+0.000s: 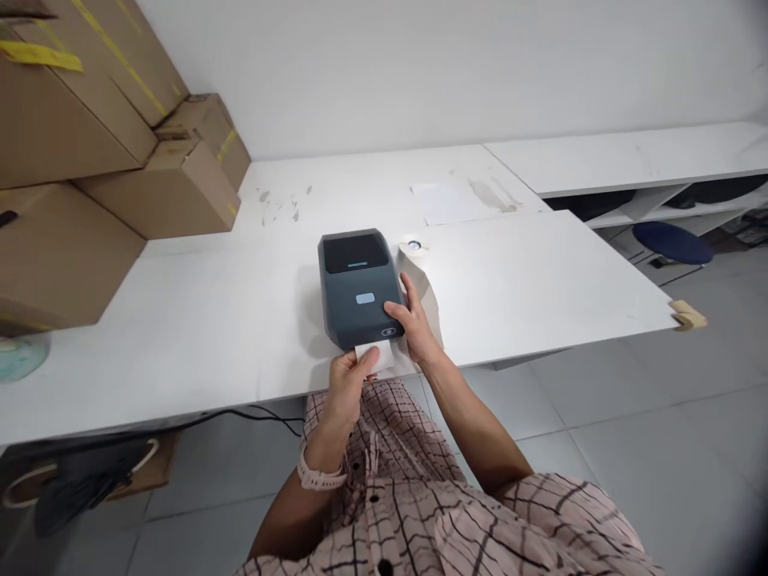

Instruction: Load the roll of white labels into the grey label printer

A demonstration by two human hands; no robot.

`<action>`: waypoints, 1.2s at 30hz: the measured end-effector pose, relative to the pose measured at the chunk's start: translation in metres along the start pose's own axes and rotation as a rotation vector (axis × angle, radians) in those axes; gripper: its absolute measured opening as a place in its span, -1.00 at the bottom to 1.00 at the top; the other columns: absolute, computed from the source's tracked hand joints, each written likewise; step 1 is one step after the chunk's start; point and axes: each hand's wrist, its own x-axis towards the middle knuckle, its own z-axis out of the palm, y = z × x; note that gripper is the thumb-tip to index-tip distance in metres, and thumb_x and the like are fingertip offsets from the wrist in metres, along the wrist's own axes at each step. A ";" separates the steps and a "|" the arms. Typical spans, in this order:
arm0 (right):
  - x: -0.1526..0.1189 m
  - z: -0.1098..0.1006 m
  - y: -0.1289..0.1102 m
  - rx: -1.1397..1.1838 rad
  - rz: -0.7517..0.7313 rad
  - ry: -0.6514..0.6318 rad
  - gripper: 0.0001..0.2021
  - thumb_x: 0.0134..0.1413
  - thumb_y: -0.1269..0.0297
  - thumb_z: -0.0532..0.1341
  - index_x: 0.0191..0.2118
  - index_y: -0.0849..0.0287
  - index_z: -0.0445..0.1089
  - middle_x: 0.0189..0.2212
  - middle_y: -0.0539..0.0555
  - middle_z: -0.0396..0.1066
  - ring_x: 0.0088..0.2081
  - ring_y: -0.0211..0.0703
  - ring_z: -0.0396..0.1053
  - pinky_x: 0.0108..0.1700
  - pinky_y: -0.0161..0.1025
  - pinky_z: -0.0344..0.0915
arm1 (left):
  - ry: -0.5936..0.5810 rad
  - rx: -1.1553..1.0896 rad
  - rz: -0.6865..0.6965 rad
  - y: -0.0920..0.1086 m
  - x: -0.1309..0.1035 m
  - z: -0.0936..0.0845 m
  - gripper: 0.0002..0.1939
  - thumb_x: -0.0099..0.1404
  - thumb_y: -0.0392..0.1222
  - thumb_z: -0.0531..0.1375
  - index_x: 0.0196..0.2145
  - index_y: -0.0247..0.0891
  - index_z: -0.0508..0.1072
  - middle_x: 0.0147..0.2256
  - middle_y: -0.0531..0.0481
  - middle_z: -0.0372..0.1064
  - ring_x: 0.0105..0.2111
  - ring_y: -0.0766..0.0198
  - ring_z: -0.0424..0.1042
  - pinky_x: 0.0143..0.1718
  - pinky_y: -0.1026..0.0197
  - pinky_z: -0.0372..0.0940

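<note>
the left hand (348, 382) pinches a white paper strip (385, 354), its far end hidden by the smooth, boxy dark printer (358, 298), whose side the right hand (416, 326) grips.

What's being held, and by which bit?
The left grip pinches white paper by its left part; the right grip holds the dark machine by its right side.

white wall (420, 80), grey tiled floor (636, 432)

The pink garment (420, 512) is dark-checked and buttoned, the wristband (322, 480) pale.
</note>
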 end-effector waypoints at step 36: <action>0.035 -0.046 -0.086 -0.402 -0.689 0.039 -0.26 0.39 -0.25 -0.04 0.52 -0.18 -0.30 0.55 0.12 -0.26 0.53 0.22 -0.19 0.45 0.35 0.00 | 0.330 0.337 0.648 0.038 0.027 -0.056 -0.60 0.43 0.04 0.10 -0.50 -0.20 0.43 -0.52 0.03 0.33 -0.46 0.27 0.34 -0.33 0.22 0.30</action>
